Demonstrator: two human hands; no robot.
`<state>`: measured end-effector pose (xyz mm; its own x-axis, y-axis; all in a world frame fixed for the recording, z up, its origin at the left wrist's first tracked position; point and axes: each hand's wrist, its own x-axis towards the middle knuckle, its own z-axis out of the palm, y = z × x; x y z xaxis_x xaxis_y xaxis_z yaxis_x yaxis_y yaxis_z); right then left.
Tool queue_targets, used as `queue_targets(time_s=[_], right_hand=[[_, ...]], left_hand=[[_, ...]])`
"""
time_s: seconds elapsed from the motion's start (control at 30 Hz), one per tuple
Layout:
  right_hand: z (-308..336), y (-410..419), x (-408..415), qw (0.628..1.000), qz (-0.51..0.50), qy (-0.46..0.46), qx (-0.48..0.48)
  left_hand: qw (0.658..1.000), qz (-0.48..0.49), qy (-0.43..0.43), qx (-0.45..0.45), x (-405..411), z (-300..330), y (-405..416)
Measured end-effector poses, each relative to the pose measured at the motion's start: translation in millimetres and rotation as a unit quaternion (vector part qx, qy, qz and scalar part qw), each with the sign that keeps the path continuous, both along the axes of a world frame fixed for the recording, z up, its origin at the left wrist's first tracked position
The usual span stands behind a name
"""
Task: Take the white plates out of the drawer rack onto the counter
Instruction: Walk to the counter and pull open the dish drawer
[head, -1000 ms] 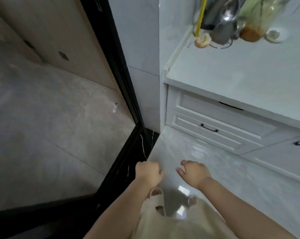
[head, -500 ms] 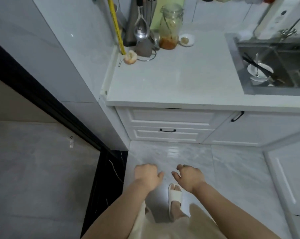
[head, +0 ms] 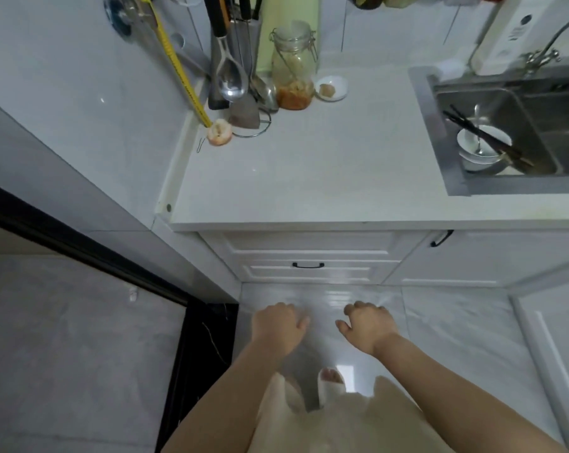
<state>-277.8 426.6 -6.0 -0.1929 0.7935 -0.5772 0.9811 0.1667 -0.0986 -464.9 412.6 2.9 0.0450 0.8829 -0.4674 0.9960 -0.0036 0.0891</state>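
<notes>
The white counter (head: 309, 178) runs across the middle of the view. Below its front edge sit two closed white drawers; the lower drawer (head: 309, 273) has a black handle (head: 308, 265). No white plates or rack show; the drawers hide what is inside. My left hand (head: 278, 326) and my right hand (head: 368, 325) hang low over the floor in front of the drawers, a little apart, fingers loosely curled, holding nothing.
At the counter's back stand a glass jar (head: 294, 76), a small white dish (head: 331, 88), hanging utensils (head: 232, 73) and a yellow tape measure (head: 178, 67). The steel sink (head: 518, 132) at right holds bowls and chopsticks. A cabinet door (head: 492, 256) sits right of the drawers.
The view has swung from the floor and doorway toward the counter, and I have come closer. Both hands stay low and empty, now slightly farther apart.
</notes>
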Motion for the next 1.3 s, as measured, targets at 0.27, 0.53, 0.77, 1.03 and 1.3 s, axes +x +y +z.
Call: queue_targets(time_s=[0.27,0.53,0.77,1.03,1.3], right_hand=[[-3.3,41.8,9.6,1.000,-0.018,0.001,0.011],[-11.3,78.0,-8.0,0.999,-0.053,-0.009,-0.001],[-26.6,105.1,-35.2,0.996,-0.093,0.008,0.010],[-40.2,118.0,-53.4,0.995,-0.060,0.078,0.003],[-50.3,133.0,-52.2,0.997,-0.006,0.058,0.044]], left_hand=[[1.000,-0.023,0.000,0.004,9.6,1.6,52.6],[0.997,-0.071,0.000,-0.013,-5.1,-15.9,103.8],[0.995,-0.082,-0.054,-0.036,-23.0,-36.4,138.1],[0.989,-0.119,-0.084,-0.024,-28.8,-58.9,147.2],[0.989,-0.140,-0.049,-0.009,-27.2,-75.0,160.5]])
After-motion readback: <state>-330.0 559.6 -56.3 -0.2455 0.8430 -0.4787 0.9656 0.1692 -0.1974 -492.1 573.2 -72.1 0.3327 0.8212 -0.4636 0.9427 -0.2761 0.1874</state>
